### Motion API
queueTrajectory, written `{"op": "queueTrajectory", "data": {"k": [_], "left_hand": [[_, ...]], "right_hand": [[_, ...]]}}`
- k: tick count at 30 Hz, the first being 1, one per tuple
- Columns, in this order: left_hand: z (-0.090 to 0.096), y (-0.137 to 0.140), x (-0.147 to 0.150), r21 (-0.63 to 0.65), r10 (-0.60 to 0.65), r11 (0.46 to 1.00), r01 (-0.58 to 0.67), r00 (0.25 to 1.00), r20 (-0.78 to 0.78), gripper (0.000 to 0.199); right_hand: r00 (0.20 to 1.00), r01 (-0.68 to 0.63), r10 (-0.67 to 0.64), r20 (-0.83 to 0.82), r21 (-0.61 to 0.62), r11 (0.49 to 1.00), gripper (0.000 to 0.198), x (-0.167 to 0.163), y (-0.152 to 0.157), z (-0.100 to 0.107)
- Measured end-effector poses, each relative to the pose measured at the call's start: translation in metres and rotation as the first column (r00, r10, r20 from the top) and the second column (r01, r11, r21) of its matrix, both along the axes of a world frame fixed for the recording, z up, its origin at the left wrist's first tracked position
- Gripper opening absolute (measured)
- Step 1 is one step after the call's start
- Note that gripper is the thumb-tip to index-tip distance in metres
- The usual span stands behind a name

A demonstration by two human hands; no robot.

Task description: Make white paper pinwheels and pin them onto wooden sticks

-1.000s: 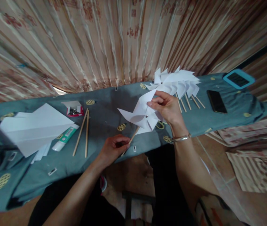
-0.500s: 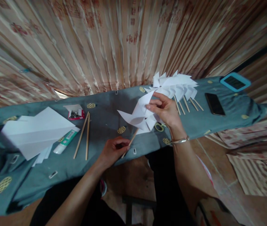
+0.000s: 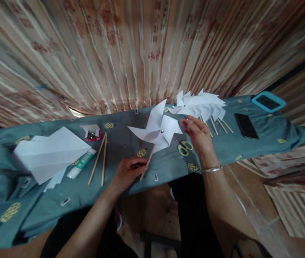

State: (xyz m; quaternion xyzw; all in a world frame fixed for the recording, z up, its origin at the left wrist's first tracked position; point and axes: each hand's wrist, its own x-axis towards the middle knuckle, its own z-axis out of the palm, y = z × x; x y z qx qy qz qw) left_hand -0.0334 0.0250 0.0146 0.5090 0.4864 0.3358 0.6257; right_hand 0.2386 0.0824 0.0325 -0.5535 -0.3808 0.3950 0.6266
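Note:
A white paper pinwheel (image 3: 162,132) on a thin wooden stick stands tilted over the middle of the cloth-covered table. My left hand (image 3: 130,172) pinches the lower part of its stick between thumb and fingers. To the right of the blades is my right hand (image 3: 198,134), fingers parted and holding nothing, a small gap from the paper. Scissors with yellow-green handles (image 3: 184,147) lie below that hand, their blades partly under the pinwheel. Behind my right hand, a row of overlapping finished pinwheels (image 3: 201,104) rests on the table, some sticks partly hidden.
At the left lie white paper sheets (image 3: 53,152), a green-and-white glue stick (image 3: 81,164), a red box of small metal pins (image 3: 92,134) and two loose wooden sticks (image 3: 104,159). A phone (image 3: 246,126) and blue-framed device (image 3: 269,101) lie right. A curtain (image 3: 131,53) hangs behind the table.
My right hand has let go of the pinwheel's blade and moved away to the right, uncovering the scissors. My left hand keeps its hold on the stick. The view has shifted slightly.

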Motion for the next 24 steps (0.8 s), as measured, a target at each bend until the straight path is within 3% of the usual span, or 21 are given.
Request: {"op": "queueTrajectory", "data": {"k": [2, 4, 6, 8, 15, 24], "left_hand": [[0.003, 0.002, 0.000, -0.043, 0.056, 0.998, -0.053, 0.997, 0.056, 0.028], [0.006, 0.004, 0.001, -0.075, 0.101, 0.993, -0.093, 0.990, 0.102, 0.030], [0.008, 0.005, 0.002, -0.098, 0.126, 0.989, -0.113, 0.983, 0.137, 0.030], [0.008, 0.005, 0.004, -0.107, 0.140, 0.986, -0.124, 0.978, 0.157, 0.030], [0.004, 0.007, 0.004, -0.037, 0.104, 0.994, -0.101, 0.989, 0.104, 0.029], [-0.002, 0.009, 0.006, 0.035, 0.096, 0.994, -0.099, 0.993, 0.071, 0.022]], "right_hand": [[0.999, -0.014, 0.010, -0.046, -0.087, 0.996, 0.029, -0.006, -0.005, -0.006], [0.980, -0.184, 0.170, -0.106, -0.137, 0.973, 0.030, -0.019, -0.012, -0.006], [0.921, -0.366, 0.344, -0.180, -0.101, 0.925, 0.040, -0.036, -0.018, -0.002], [0.878, -0.443, 0.416, -0.238, -0.074, 0.893, 0.042, -0.052, -0.022, 0.004], [0.918, -0.361, 0.323, -0.231, -0.143, 0.922, 0.038, -0.064, -0.022, 0.008], [0.885, -0.408, 0.349, -0.308, -0.150, 0.901, 0.036, -0.062, -0.027, 0.014]]}}
